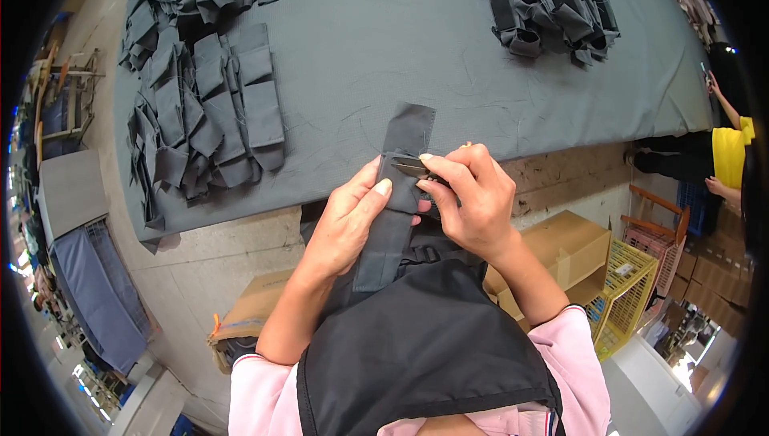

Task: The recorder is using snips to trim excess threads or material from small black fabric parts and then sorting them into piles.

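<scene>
Grey fabric strip (383,250) is pinched in left hand (344,220); beside that grip, metal tool (411,167) (snips-like) is held by right hand (479,202).

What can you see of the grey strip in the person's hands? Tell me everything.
The strip is dark grey, long, narrow and cloth-like, with a layered part across its upper half and pale dots along its far end's right edge. It slants slightly, the far end seen against the table, the near end by the apron. The left hand grips it, thumb on top; the right hand holds a metal tool at the layered part.
</scene>
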A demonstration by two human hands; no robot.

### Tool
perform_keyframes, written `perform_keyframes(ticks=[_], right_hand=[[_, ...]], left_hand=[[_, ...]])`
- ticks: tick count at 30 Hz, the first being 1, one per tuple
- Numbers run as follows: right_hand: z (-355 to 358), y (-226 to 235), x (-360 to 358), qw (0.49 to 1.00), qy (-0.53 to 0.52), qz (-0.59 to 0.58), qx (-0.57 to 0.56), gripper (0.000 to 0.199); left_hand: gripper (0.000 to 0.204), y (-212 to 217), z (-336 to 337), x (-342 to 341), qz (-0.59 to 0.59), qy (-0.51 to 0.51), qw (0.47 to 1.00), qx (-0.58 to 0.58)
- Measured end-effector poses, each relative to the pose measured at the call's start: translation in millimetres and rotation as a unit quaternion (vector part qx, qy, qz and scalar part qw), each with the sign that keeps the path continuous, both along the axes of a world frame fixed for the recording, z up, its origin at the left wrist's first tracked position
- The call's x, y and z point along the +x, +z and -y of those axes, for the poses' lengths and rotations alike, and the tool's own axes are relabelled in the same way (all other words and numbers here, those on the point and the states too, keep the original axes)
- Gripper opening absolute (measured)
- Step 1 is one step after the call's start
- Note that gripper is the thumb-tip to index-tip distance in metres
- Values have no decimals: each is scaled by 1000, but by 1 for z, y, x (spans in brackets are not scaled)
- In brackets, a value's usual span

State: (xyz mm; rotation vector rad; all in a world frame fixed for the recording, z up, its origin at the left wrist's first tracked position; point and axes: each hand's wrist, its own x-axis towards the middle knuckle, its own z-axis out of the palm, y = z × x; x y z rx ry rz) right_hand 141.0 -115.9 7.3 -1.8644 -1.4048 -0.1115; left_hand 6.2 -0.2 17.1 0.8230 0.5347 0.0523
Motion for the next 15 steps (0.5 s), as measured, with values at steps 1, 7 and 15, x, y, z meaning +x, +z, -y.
perform_keyframes(ticks=[1,7,15], right_hand=[[-1,1,0,1000,4,-23,7,29],[-2,1,-2,996,5,-85,10,26],[0,0,-5,996,-6,-86,6,28]], left_hand=[[39,0,0,0,0,0,1000,0],[39,0,0,-1,3,-13,1000,2],[40,-1,1,-3,6,-15,1000,-11]])
